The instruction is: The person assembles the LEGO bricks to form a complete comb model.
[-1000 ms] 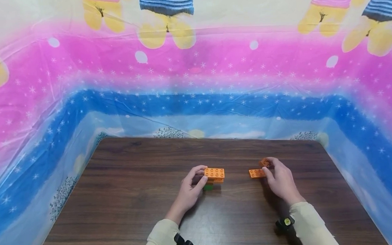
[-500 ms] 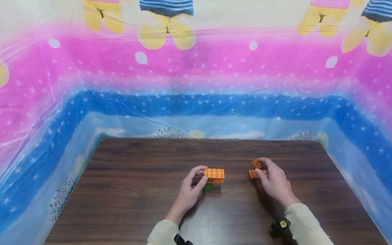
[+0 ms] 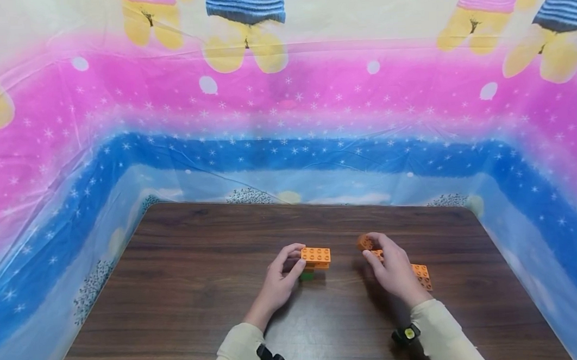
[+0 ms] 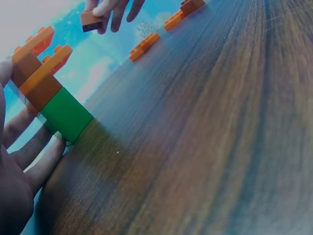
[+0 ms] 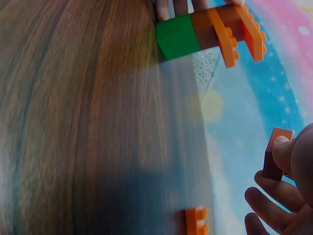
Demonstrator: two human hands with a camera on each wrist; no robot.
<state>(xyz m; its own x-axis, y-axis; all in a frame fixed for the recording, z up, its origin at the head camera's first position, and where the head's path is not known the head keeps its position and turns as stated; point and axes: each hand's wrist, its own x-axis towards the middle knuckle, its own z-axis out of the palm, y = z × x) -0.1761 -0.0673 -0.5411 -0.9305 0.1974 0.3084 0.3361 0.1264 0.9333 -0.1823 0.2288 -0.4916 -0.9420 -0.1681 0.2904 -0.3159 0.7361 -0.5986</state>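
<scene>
My left hand grips the upper part of a toy brick stack standing on the table, thumb on the near side. In the left wrist view the stack has a green brick at the bottom, then brown-orange bricks alternating with two flat orange studded bricks that jut out to one side. My right hand pinches a small brown-orange brick between thumb and fingers, held above the table to the right of the stack.
Under and beside the right hand, a flat orange brick and another orange studded brick lie on the dark wooden table. A brown-orange brick shows farther off in the left wrist view. A printed cloth hangs around the table.
My right hand has moved left toward the stack with the brown-orange brick, uncovering the orange brick behind it. The left hand and the stack have stayed put.
</scene>
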